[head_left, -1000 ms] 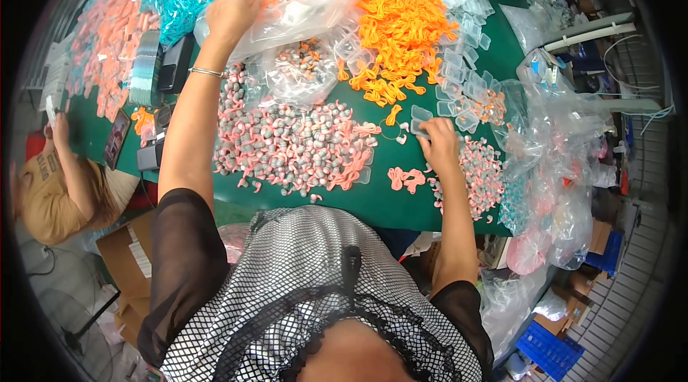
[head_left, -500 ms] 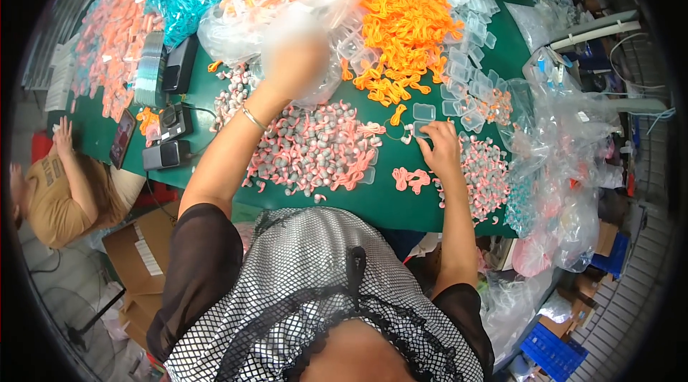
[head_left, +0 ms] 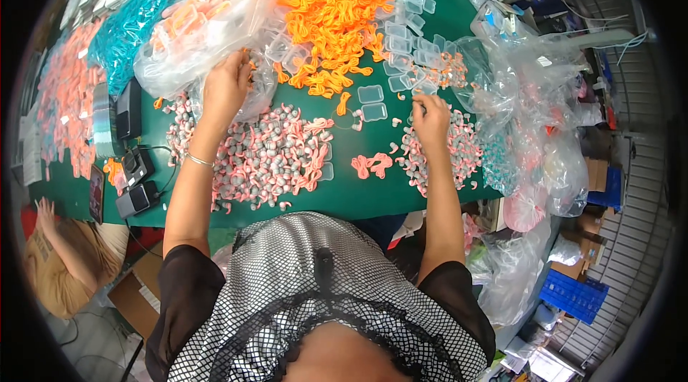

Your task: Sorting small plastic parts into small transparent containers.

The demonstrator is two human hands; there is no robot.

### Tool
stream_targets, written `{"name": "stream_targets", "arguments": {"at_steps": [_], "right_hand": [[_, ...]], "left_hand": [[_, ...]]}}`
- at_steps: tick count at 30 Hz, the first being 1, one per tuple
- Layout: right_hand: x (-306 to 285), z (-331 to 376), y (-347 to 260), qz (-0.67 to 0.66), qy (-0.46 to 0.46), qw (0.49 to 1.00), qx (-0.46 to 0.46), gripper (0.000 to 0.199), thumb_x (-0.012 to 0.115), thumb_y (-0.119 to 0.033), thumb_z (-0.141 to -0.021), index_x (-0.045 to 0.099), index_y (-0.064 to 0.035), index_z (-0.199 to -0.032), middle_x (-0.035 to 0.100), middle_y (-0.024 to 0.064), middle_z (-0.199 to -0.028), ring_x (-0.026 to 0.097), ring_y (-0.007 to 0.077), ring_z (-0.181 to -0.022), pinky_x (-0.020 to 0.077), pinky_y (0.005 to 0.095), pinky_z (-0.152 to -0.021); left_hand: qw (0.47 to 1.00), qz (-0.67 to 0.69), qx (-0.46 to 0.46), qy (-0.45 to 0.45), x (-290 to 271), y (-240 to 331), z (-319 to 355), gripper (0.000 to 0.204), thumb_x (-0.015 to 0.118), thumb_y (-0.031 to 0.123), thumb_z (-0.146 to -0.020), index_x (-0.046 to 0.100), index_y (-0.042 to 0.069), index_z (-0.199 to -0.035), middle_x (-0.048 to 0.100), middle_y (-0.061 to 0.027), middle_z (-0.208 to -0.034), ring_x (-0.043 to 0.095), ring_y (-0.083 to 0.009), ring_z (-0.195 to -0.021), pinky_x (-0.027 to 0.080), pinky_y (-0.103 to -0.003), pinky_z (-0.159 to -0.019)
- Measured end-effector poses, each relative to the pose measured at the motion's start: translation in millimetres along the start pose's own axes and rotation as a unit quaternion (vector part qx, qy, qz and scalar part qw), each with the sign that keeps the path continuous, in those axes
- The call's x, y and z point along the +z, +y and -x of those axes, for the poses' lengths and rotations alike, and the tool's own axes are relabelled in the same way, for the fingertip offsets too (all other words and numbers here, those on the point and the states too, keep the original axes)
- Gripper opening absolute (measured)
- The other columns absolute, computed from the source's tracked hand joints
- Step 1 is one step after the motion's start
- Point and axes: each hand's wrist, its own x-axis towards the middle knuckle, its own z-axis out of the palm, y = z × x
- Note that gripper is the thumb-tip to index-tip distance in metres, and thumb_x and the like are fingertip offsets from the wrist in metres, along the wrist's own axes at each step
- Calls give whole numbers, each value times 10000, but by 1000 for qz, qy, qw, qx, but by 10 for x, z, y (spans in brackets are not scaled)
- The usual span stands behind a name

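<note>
My left hand (head_left: 226, 88) is at the mouth of a small clear plastic bag (head_left: 261, 88) holding small orange and dark pieces. Its fingers are bent together, and what they hold is hidden. Over the right-hand pile of pink-and-grey earbuds (head_left: 459, 149), my right hand (head_left: 431, 120) points its curled fingers down; anything in them is too small to make out. Between the hands lies an opened clear plastic case (head_left: 373, 112). Beside it are an orange cord bundle (head_left: 344, 102) and a pair of pink-and-white earbuds (head_left: 357, 121). Pink cord bundles (head_left: 371, 165) lie nearer me.
A larger earbud pile (head_left: 261, 156) spreads at centre left. Beyond it are a big clear bag (head_left: 244, 9), orange cords (head_left: 330, 16) and teal packets (head_left: 132, 34). Clear bags (head_left: 530, 124) crowd the right edge. Another person's hand (head_left: 46, 217) shows at left.
The view has shifted right. My left hand has come lower, to the small bag's mouth. My right hand has left the clear case and moved right onto the earbud pile.
</note>
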Motion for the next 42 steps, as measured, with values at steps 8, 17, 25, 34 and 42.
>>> {"name": "stream_targets", "arguments": {"at_steps": [8, 17, 25, 34, 42], "right_hand": [[213, -80, -47, 184, -50, 981, -19, 128, 719, -157, -749, 680, -147, -871, 657, 17, -842, 600, 231, -823, 384, 414, -788], [217, 11, -182, 26, -91, 990, 102, 127, 737, -143, -728, 662, -140, -831, 657, -12, -801, 609, 213, -785, 375, 392, -778], [246, 139, -429, 12, -62, 997, -47, 104, 733, -123, -737, 653, -128, -803, 646, -19, -806, 594, 211, -796, 359, 376, -809], [271, 45, -417, 47, -66, 989, -123, 68, 714, -100, -742, 663, -119, -784, 647, -2, -799, 603, 210, -820, 363, 414, -851], [281, 46, -379, 43, -85, 988, -125, 49, 707, -112, -756, 672, -127, -788, 642, -5, -809, 600, 205, -828, 348, 441, -909]], "left_hand": [[902, 389, -174, -63, 188, 395, 230, 103, 615, 93, -910, 632, 9, -968, 587, 26, -750, 529, -57, -676, 434, -211, -595], [897, 394, -131, -151, 1065, 1100, 574, 54, 676, 1, -796, 673, -1, -849, 669, -61, -762, 646, -124, -670, 524, -269, -611], [982, 115, 81, -124, 1573, 1293, 619, 68, 685, 132, -748, 697, 77, -786, 647, -87, -786, 599, -284, -790, 469, -418, -708], [988, 29, 109, -106, 1636, 1309, 656, 107, 708, 191, -746, 689, 121, -825, 589, -39, -862, 549, -255, -858, 418, -392, -711], [983, 21, 127, -128, 1578, 1280, 676, 341, 759, 218, -697, 636, 119, -998, 563, -57, -945, 539, -253, -907, 407, -397, -735]]}}
